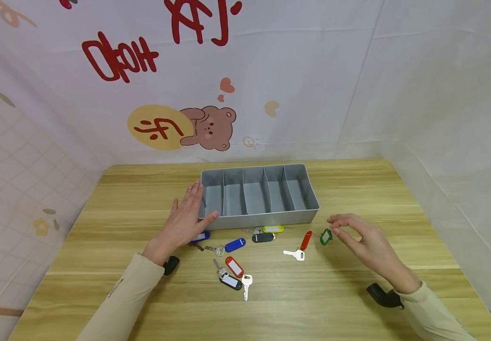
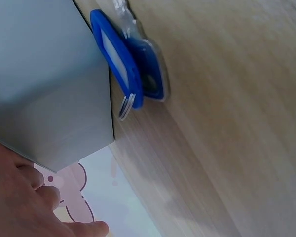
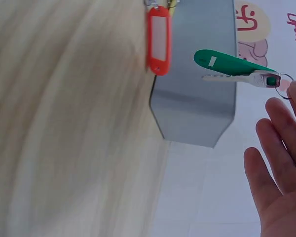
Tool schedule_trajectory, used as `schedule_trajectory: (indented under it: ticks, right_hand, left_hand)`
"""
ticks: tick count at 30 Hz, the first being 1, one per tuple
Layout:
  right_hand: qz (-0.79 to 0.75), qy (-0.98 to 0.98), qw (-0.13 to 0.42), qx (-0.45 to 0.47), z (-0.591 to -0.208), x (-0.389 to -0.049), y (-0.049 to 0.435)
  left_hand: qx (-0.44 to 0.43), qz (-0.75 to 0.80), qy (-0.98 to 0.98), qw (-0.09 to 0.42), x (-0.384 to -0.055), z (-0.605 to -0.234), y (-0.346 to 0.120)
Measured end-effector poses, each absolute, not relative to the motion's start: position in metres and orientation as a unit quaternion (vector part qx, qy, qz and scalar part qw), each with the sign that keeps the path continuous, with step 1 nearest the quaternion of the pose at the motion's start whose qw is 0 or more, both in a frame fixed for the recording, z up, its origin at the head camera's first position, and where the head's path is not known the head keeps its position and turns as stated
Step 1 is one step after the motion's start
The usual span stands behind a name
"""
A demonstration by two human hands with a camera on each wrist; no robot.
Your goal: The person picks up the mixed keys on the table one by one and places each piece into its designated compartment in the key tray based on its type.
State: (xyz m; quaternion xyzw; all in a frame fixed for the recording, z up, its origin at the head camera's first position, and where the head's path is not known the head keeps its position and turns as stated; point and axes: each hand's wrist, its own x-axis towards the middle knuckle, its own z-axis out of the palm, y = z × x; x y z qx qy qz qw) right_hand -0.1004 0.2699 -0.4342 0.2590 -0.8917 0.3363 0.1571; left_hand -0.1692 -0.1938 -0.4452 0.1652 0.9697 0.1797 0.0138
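At the left end of a grey five-slot organizer box [image 1: 258, 220], my left hand [image 1: 183, 219] rests on the rim with fingers stretched out and thumb along the front. My right hand [image 1: 366, 244] is off the box's right front corner. Its thumb and forefinger pinch a thin metal ring [image 3: 284, 92] from which a green key tag [image 3: 229, 61] and a silver key [image 3: 234, 78] hang in the air. The other fingers of that hand are spread loosely. A blue key tag [image 2: 116, 57] stands against the box beneath my left hand.
Several tagged keys lie before the box: a blue tag [image 1: 235, 245], a yellow tag [image 1: 272, 228], a black tag [image 1: 263, 237], a red tag [image 1: 306, 240], another red tag [image 1: 234, 266] and another black tag [image 1: 230, 282]. A printed cloth wall [image 1: 313, 94] rises behind the wooden table [image 1: 296, 308].
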Motion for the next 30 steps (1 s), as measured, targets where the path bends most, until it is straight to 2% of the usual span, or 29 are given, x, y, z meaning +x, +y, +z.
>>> schedule_trajectory:
  ticks: [16,30]
  right_hand:
    - [0.383,-0.859,0.221,0.257,-0.415,-0.115,0.256]
    - [0.407,-0.852,0.232,0.235,-0.401,-0.136,0.24]
  left_hand:
    - [0.168,0.186,0.968,0.009,-0.168,-0.446,-0.194]
    - [0.166,0.187,0.968,0.016,-0.169,-0.446,-0.193]
